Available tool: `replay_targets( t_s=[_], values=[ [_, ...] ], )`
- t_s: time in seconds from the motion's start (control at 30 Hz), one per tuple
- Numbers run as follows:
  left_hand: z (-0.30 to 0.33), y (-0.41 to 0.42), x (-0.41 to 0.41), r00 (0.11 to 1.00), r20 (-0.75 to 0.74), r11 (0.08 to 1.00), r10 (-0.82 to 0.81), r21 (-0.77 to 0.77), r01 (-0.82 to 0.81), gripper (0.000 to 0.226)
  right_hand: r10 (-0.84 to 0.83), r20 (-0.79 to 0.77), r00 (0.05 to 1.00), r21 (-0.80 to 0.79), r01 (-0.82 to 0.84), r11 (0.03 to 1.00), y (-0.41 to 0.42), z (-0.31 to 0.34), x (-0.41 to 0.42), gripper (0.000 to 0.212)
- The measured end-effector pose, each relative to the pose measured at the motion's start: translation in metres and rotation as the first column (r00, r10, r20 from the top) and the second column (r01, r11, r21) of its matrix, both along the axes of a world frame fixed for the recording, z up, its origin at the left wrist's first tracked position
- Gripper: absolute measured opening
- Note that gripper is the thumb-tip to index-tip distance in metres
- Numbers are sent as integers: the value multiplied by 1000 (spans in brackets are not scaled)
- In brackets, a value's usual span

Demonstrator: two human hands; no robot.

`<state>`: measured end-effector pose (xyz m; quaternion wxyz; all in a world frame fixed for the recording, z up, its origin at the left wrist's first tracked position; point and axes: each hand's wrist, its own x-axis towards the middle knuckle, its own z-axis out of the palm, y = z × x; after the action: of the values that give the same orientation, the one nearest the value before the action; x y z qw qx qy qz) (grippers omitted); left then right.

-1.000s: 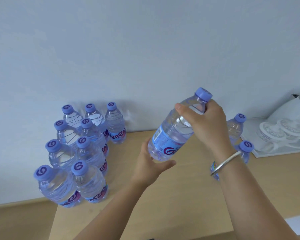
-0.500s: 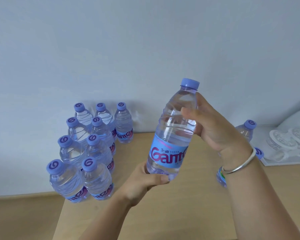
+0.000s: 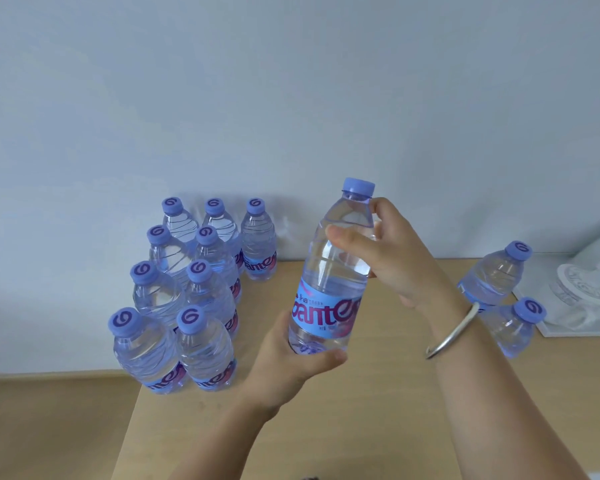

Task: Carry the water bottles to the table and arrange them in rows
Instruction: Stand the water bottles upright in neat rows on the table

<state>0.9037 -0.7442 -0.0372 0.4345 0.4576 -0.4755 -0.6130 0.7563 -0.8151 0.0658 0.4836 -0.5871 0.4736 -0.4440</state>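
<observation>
I hold a clear water bottle (image 3: 338,268) with a blue cap and blue label nearly upright above the wooden table (image 3: 378,410). My left hand (image 3: 291,365) cups its base from below. My right hand (image 3: 392,258) grips its upper half, a silver bangle on that wrist. Several matching bottles (image 3: 194,289) stand in two rows along the table's left edge by the wall, with one more (image 3: 258,239) beginning a third row at the back. Two more bottles (image 3: 492,275) (image 3: 515,327) stand at the right, partly hidden by my right arm.
A white tray (image 3: 568,327) with white cups or lids sits at the far right against the wall. The table's left edge drops to a lower wooden floor (image 3: 49,427). Bare tabletop lies between the two bottle groups.
The held bottle has swung from tilted to nearly upright and come down a little toward the table. My left hand has closed round its base. The view has shifted slightly.
</observation>
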Motion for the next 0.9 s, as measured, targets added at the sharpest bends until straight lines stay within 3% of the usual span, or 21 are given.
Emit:
replay_targets(
  t_s=[0.13, 0.27, 0.47, 0.7, 0.8, 0.9],
  values=[
    [-6, 1, 6, 999, -42, 1000, 5, 27, -4, 62, 20, -117, 993, 35, -16, 999, -3, -1, 5, 36],
    [-11, 0, 13, 995, -93, 997, -24, 68, 31, 65, 107, -149, 983, 120, -90, 989, -8, -2, 5, 29],
    [-19, -1, 15, 997, -80, 994, -19, 103, 27, 62, 123, -188, 975, 108, -103, 989, -20, -16, 9, 24],
    [-34, -10, 21, 984, 81, 978, 158, 128, -168, 42, 229, -56, 972, 148, -219, 964, -39, -35, 25, 24],
    [-52, -7, 21, 943, 193, 939, 271, 165, -303, 58, 246, -111, 963, 144, -229, 963, -52, -52, 37, 38],
    [-66, -1, 16, 920, 306, 922, 243, 221, -318, 83, 251, -197, 948, 156, -223, 962, -67, -69, 50, 45]
  ],
)
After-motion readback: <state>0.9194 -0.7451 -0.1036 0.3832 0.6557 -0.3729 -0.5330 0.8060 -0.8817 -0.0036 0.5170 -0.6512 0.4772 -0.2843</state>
